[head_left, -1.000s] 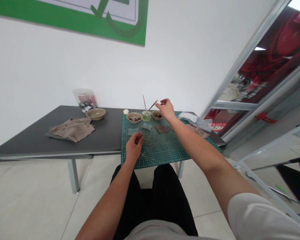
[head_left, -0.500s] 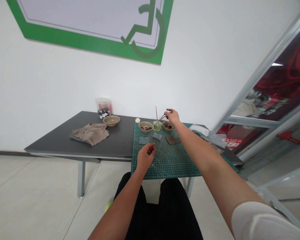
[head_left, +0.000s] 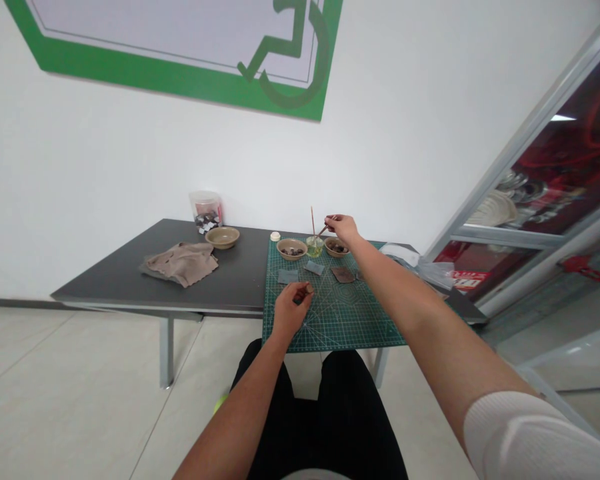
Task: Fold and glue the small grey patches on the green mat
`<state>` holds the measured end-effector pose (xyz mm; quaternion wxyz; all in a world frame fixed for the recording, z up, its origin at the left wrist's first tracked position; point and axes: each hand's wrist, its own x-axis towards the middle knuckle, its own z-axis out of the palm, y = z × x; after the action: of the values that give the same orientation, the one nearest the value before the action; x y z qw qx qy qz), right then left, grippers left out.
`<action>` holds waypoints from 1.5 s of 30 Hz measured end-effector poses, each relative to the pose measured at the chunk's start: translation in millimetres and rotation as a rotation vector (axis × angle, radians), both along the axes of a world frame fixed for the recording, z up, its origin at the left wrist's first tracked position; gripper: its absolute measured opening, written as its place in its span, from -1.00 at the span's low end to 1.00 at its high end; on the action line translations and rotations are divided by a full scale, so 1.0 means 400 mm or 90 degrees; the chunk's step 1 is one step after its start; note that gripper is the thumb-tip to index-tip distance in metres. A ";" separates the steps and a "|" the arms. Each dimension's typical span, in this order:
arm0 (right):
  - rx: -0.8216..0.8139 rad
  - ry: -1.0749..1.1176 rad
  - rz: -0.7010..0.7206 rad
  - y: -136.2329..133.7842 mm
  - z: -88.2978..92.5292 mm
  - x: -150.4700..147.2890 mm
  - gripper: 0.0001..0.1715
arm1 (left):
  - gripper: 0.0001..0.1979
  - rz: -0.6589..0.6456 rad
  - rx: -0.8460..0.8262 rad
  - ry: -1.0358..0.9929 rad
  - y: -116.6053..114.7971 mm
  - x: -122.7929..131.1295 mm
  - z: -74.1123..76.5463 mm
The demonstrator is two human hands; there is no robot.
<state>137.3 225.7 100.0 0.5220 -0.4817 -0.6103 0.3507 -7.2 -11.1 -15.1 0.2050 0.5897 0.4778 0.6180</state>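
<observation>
Left hand (head_left: 291, 311): closed in a pinch on a small dark piece (head_left: 301, 297), over the green cutting mat (head_left: 340, 330).

Right hand (head_left: 343, 229): gripping a thin brown stick (head_left: 326, 228), just beside a glass cup (head_left: 315, 247).

Glass cup: holds yellowish liquid and an upright stick (head_left: 313, 222), between a left bowl (head_left: 291, 245) and a right bowl (head_left: 336, 243), both tan and holding dark lumps.

Mat: three flat squares (head_left: 288, 276) lie below the bowls.

Rest of table (head_left: 130, 287): a tan cloth (head_left: 180, 264), a third bowl (head_left: 223, 237), a plastic tub (head_left: 206, 211).
</observation>
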 end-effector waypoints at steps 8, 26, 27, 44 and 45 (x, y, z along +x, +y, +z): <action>0.037 -0.289 -0.029 0.007 0.013 0.009 -0.64 | -0.87 0.023 0.035 -0.001 -0.011 -0.001 0.017; 0.112 -0.064 -0.119 -0.074 0.072 0.077 -0.55 | -0.78 0.034 -0.065 -0.080 -0.006 0.000 0.011; 0.117 -0.032 -0.121 -0.081 0.082 0.088 -0.54 | -0.77 0.036 -0.064 -0.084 -0.005 0.000 0.010; -0.132 0.298 0.000 -0.491 -0.140 0.157 -0.51 | -0.69 0.013 -0.085 -0.102 0.005 -0.003 0.017; -0.142 0.302 0.001 -0.499 -0.156 0.157 -0.52 | -0.70 0.008 -0.085 -0.092 0.003 -0.004 0.019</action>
<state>200.0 26.1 37.6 0.5936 -0.4401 -0.4289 0.5196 -8.7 -10.0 -7.7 0.2740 0.5257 0.5054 0.6271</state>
